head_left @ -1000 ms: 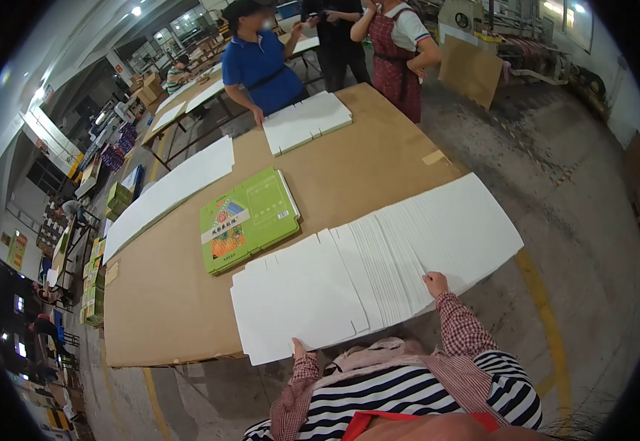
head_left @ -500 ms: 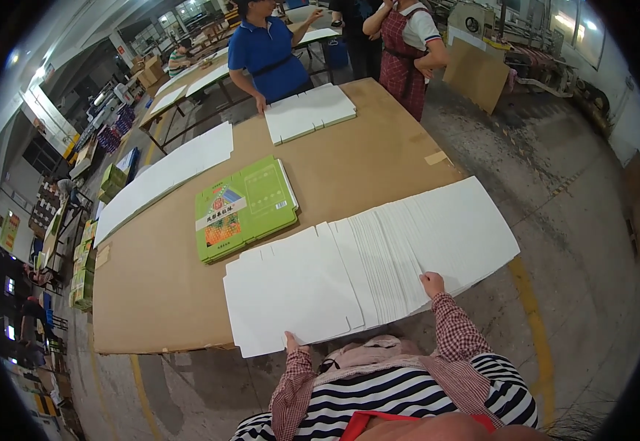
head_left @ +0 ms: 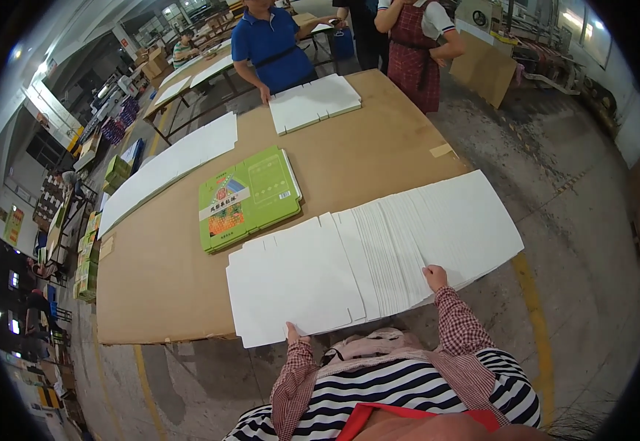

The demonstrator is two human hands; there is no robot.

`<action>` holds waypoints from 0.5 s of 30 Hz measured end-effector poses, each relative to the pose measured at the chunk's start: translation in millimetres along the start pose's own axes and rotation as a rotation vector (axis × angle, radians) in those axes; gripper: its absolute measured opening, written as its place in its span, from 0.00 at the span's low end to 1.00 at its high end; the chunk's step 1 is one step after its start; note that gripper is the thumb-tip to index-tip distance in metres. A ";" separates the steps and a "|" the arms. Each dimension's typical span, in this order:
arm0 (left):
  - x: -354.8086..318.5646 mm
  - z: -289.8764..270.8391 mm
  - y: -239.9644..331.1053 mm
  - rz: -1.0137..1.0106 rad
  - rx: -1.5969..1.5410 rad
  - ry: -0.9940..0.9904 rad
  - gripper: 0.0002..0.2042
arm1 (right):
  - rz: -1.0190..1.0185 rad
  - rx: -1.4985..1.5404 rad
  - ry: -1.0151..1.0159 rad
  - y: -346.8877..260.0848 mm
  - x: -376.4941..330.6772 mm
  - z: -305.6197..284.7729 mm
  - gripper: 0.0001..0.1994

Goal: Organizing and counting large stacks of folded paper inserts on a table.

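A fanned row of flat white cardboard blanks [head_left: 456, 220] lies along the near side of the table, each overlapping its neighbour. At its left end is a whole slotted blank [head_left: 290, 279]. My left hand [head_left: 293, 334] grips that blank's near edge, thumb on top, the other fingers hidden below. Farther right, my right hand [head_left: 434, 278] is closed at the near edge of the fanned blanks, its fingertips seemingly pinching an edge. Just beyond the blanks sits a stack of printed green cardboard blanks [head_left: 268, 192], apart from both hands.
The brown-covered table [head_left: 165, 294] carries another white row [head_left: 173, 165] along its left side and a white stack [head_left: 316, 103] at the far end. A person in blue [head_left: 272, 48] touches that far stack. Another in a checked apron [head_left: 413, 59] stands at the far right corner.
The whole view has shifted slightly. Both hands keep their places on the white blanks. At the far end, the person in blue has lowered a raised hand.
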State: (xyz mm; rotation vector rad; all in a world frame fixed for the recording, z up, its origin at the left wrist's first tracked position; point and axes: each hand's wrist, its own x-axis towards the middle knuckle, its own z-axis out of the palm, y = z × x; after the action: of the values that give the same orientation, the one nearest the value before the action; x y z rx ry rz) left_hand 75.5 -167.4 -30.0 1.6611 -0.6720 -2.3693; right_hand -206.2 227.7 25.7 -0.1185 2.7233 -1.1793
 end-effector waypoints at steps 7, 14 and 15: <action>-4.8 18.8 -5.4 0.076 -0.218 0.087 0.25 | 0.022 -0.012 -0.038 -6.0 -0.2 -1.3 0.17; -0.9 9.9 -5.2 0.080 -0.262 0.021 0.23 | 0.029 -0.034 -0.065 -6.2 1.7 -1.1 0.16; -3.3 12.8 -4.9 0.048 -0.274 -0.032 0.23 | 0.028 -0.047 -0.064 -3.1 2.0 -1.2 0.16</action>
State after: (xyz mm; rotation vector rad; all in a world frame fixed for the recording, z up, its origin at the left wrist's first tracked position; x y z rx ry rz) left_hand 65.5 -158.4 -25.8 1.4781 -0.3656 -2.3350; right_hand -208.4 226.1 28.6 -0.1211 2.6890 -1.0849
